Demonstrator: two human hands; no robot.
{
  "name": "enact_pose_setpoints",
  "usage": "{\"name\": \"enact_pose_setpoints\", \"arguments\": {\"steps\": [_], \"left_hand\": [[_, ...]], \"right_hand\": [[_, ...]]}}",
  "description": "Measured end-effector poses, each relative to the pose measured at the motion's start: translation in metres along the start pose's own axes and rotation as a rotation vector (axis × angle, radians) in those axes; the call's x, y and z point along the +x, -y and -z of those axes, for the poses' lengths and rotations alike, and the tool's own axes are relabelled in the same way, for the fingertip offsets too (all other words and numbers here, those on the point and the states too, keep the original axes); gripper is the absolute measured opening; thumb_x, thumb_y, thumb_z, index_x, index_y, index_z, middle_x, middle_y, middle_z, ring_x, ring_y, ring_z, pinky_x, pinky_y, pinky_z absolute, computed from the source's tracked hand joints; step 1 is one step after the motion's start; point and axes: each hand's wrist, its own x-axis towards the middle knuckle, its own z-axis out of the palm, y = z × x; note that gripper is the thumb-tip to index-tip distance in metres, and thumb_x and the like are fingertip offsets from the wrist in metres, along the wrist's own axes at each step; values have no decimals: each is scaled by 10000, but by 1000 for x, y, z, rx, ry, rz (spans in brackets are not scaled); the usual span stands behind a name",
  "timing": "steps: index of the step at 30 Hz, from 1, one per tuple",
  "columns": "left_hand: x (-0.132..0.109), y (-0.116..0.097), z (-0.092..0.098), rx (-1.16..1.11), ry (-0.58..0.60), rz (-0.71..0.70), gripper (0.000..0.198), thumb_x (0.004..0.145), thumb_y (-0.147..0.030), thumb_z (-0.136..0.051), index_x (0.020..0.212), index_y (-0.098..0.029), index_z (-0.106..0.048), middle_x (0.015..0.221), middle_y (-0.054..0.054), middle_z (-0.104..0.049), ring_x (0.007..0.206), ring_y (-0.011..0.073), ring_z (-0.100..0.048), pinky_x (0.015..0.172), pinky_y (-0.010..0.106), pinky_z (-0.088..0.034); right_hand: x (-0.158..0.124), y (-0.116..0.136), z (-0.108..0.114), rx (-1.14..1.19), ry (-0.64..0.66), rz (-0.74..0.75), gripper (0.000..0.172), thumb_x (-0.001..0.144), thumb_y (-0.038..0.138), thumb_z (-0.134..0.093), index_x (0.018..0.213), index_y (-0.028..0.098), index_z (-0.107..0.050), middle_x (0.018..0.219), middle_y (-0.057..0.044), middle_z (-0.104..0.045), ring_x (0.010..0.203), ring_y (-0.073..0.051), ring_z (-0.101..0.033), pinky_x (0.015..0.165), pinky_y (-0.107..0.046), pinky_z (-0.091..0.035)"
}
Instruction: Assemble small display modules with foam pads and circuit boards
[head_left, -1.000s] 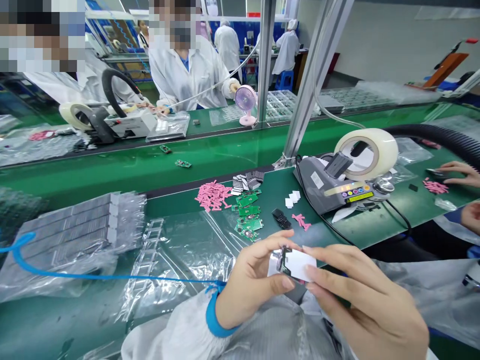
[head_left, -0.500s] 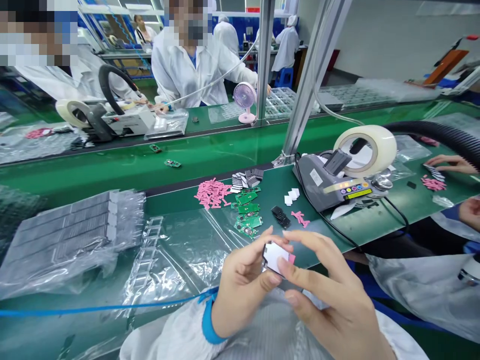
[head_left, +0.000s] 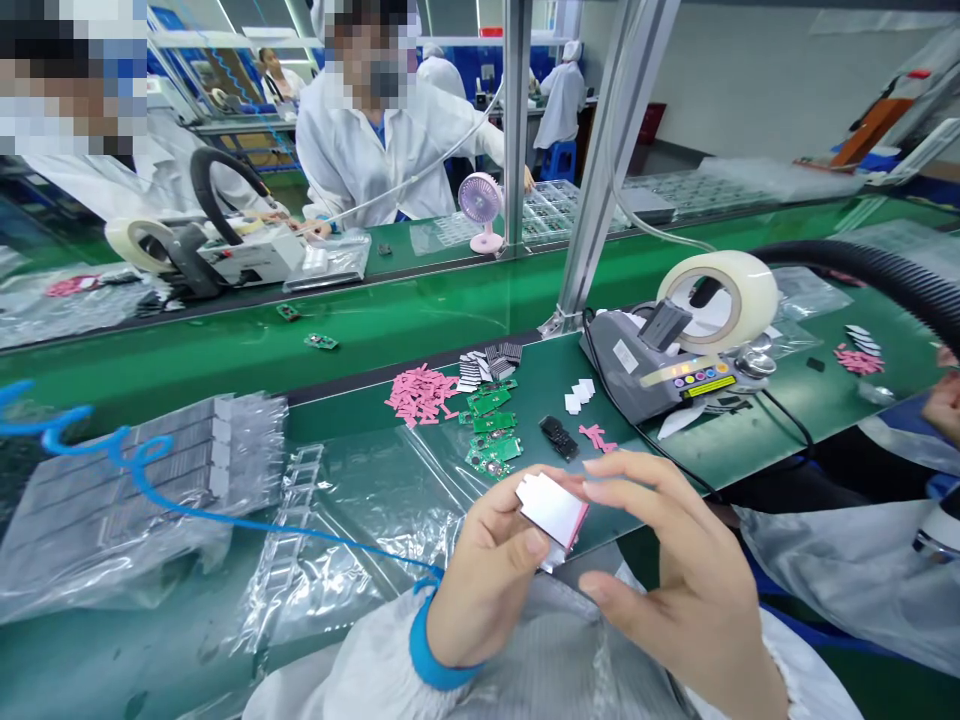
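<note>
Both of my hands hold one small flat part (head_left: 551, 508), white on its upper face with a pink edge. My left hand (head_left: 491, 580) pinches its left side between thumb and fingers. From the right, my right hand (head_left: 675, 570) closes its fingertips on the part's far edge. The hands hover over the near edge of the green bench (head_left: 660, 440). Just beyond them lie several green circuit boards (head_left: 491, 425), a black part (head_left: 559, 437), a heap of pink strips (head_left: 420, 392) and small white pads (head_left: 579, 396).
A grey tape dispenser (head_left: 660, 370) with a large tape roll (head_left: 720, 300) stands at right, a black hose (head_left: 870, 280) behind it. Bagged trays (head_left: 135, 480) lie at left. A blue coiled cord (head_left: 187, 510) runs to my left wrist. People in white coats work opposite and beside me.
The part has been turned in my fingers so its white face tilts up and its pink edge shows. My right hand shifted slightly right. The blue cord swung up at left.
</note>
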Motion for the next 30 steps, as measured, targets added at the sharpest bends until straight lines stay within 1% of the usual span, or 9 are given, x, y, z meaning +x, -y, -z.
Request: {"name": "enact_pose_setpoints", "arguments": {"steps": [6,10,12,14,16,19,22,26,30], "left_hand": [[5,4,0,166,21,-39,349,676,-388,-741,992,-247,-696,950,13,-640,865,153,-571,750,232,-454],[7,-5,8,598,29,-379,454,679,-247,-749,1114,-326,-645,1199,38,-627,1126,245,-538,963,361,-414],[9,-16,13,885,135,-534,458,667,-150,-745,1082,-327,-665,1195,47,-668,1137,269,-563,1044,439,-340],[11,-27,15,1131,292,-589,409,675,-109,-729,1032,-304,-693,1124,61,-718,1053,269,-635,1073,464,-299],[13,-35,15,1269,416,-604,381,696,-112,-715,1036,-281,-693,1116,82,-722,1002,256,-672,1083,453,-289],[14,-40,11,1286,479,-605,326,728,-128,-692,1025,-262,-690,1089,95,-732,940,228,-696,1054,437,-349],[15,-38,6,1208,425,-557,229,748,-139,-671,936,-263,-713,968,71,-764,809,198,-711,1003,443,-418],[16,-36,0,1144,409,-511,208,744,-136,-676,911,-251,-723,959,72,-762,805,201,-711,1020,466,-403],[17,-35,-2,1080,447,-426,182,753,-121,-665,876,-241,-724,947,68,-762,806,192,-712,1031,461,-389]], "right_hand": [[-3,-3,-10,-60,-111,-24,131,781,266,-587,886,189,-572,779,-21,-600,723,-171,-573,822,-418,-444],[-4,-5,-4,-88,-75,-72,128,717,248,-578,835,206,-555,759,-8,-605,726,-180,-582,852,-446,-428],[-4,-5,1,-125,-44,-51,142,687,228,-584,823,211,-548,750,-1,-603,728,-182,-579,887,-473,-403],[-4,-5,5,-156,-1,-27,168,664,207,-590,825,214,-541,764,-1,-608,748,-184,-574,928,-501,-369],[-4,-4,8,-173,37,-11,182,653,192,-598,823,210,-538,771,-1,-608,768,-182,-565,954,-511,-341],[-4,-4,12,-161,58,0,168,674,216,-621,822,200,-543,755,2,-601,764,-175,-556,963,-510,-323],[-4,-6,16,-160,52,14,200,728,259,-629,908,203,-563,820,-16,-619,790,-183,-560,971,-528,-303],[-5,-11,22,-179,75,62,144,744,223,-625,882,258,-605,891,-9,-622,854,-197,-552,995,-549,-257],[-4,-13,25,-134,95,61,112,731,210,-639,829,260,-620,814,10,-623,840,-194,-555,1000,-533,-254]]}}
